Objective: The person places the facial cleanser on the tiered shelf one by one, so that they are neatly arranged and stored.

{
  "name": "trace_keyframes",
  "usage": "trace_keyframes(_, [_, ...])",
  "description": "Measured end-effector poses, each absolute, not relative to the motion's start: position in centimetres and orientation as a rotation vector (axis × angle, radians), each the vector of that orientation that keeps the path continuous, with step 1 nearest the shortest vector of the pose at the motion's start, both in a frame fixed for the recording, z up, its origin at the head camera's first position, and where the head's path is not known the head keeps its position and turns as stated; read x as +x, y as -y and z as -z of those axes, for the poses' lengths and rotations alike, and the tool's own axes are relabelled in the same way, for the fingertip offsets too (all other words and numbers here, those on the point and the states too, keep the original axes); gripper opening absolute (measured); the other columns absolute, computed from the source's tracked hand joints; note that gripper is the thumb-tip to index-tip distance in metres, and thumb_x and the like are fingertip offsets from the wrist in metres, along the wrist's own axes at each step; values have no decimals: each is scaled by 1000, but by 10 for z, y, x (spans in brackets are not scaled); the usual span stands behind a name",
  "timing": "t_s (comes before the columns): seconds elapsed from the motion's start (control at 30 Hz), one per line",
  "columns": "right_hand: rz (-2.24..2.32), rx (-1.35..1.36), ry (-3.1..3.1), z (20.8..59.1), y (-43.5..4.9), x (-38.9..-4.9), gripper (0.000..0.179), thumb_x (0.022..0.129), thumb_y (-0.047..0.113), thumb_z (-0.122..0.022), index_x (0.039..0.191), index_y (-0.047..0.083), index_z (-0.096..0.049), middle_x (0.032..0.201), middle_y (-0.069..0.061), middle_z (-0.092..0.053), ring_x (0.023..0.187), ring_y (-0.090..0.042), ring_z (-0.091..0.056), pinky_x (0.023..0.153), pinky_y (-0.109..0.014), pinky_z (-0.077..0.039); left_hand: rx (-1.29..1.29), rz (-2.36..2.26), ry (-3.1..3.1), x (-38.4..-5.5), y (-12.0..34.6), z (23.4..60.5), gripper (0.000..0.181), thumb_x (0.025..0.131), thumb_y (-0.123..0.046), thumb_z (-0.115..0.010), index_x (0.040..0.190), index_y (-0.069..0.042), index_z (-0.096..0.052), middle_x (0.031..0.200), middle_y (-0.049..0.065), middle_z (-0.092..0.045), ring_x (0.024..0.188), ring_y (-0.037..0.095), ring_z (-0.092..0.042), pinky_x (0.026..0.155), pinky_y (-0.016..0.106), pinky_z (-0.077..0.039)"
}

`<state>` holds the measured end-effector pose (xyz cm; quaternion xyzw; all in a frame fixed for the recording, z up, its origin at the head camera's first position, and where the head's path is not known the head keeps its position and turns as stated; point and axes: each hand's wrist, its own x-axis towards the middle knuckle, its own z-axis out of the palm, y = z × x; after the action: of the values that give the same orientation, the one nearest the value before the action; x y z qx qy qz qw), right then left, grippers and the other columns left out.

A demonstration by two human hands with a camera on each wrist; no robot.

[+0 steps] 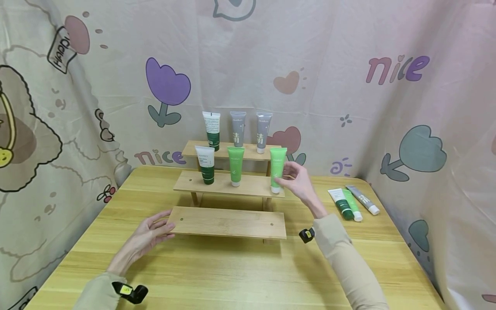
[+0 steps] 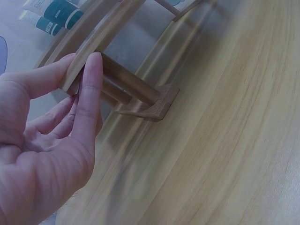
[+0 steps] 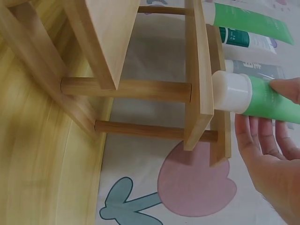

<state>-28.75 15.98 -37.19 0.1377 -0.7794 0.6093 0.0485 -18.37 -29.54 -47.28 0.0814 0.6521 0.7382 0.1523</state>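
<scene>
A three-step wooden display stand (image 1: pixel 228 221) stands on the table. At the left end of its lowest board, my left hand (image 1: pixel 147 234) pinches the board's edge between thumb and fingers (image 2: pixel 89 101). My right hand (image 1: pixel 300 183) holds a light green tube (image 1: pixel 277 165) by its lower part, upright at the right end of the middle board. In the right wrist view, the tube's white cap (image 3: pixel 232 91) is right at the board's surface. Another green tube (image 1: pixel 235 165) and a white and dark green tube (image 1: pixel 206 163) stand along the same board.
On the top board stand a white and green tube (image 1: pixel 212 129) and two grey tubes (image 1: pixel 238 128). To the right, a white and green tube (image 1: pixel 341 204), a green tube (image 1: pixel 353 206) and a grey tube (image 1: pixel 363 200) lie on the table (image 1: pixel 232 271). A patterned curtain (image 1: pixel 317 99) hangs behind.
</scene>
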Motion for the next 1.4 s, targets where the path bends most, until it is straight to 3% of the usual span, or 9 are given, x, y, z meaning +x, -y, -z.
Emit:
trace_keyframes(0.2, [-1894, 480, 2355, 369, -151, -291, 49, 81, -6, -75, 126, -8, -57, 114, -24, -66, 94, -10, -64, 91, -18, -60, 236, -2114, -1875, -184, 296, 473, 75, 103, -3, -54, 154, 14, -2, 116, -3, -63, 103, 8, -64, 94, 26, -63])
trace_keyframes(0.33, [-1896, 491, 2360, 368, -147, -293, 49, 81, -7, -75, 126, -8, -57, 116, -27, -65, 99, -18, -65, 96, -26, -61, 236, -2110, -1877, -183, 295, 473, 76, 103, -3, -54, 154, 14, -1, 115, -3, -62, 102, 8, -64, 93, 26, -63])
trace_keyframes(0.47, [-1905, 498, 2370, 368, -143, -293, 50, 81, -7, -75, 127, -8, -57, 119, -28, -65, 104, -29, -66, 94, -24, -61, 229, -2110, -1878, -183, 295, 472, 76, 103, -3, -54, 154, 14, 0, 115, -3, -62, 101, 8, -64, 93, 25, -63])
trace_keyframes(0.57, [-1899, 510, 2376, 367, -141, -293, 50, 81, -5, -76, 128, -7, -57, 119, -27, -65, 105, -29, -67, 92, -21, -61, 228, -2113, -1877, -183, 295, 473, 76, 103, -3, -54, 154, 14, 0, 115, -3, -61, 101, 8, -64, 93, 25, -63])
trace_keyframes(0.8, [-1848, 520, 2400, 369, -136, -296, 49, 81, -3, -78, 126, -5, -59, 117, -26, -68, 97, -15, -69, 96, -32, -61, 232, -2107, -1880, -183, 296, 473, 76, 103, -3, -53, 154, 14, 0, 116, -1, -59, 100, 7, -63, 93, 25, -63])
trace_keyframes(1.07, [-1854, 521, 2393, 369, -130, -298, 51, 79, -4, -79, 126, -5, -59, 118, -28, -67, 109, -39, -67, 97, -33, -61, 205, -2083, -1903, -182, 296, 472, 78, 103, -5, -54, 156, 12, 1, 116, 0, -57, 101, 7, -63, 93, 25, -63])
trace_keyframes(1.4, [-1838, 542, 2388, 370, -125, -300, 50, 78, -5, -79, 124, -4, -59, 117, -25, -68, 110, -39, -66, 107, -56, -54, 200, -2074, -1917, -182, 295, 470, 78, 103, -5, -55, 156, 12, 1, 118, 0, -56, 102, 6, -63, 95, 26, -62])
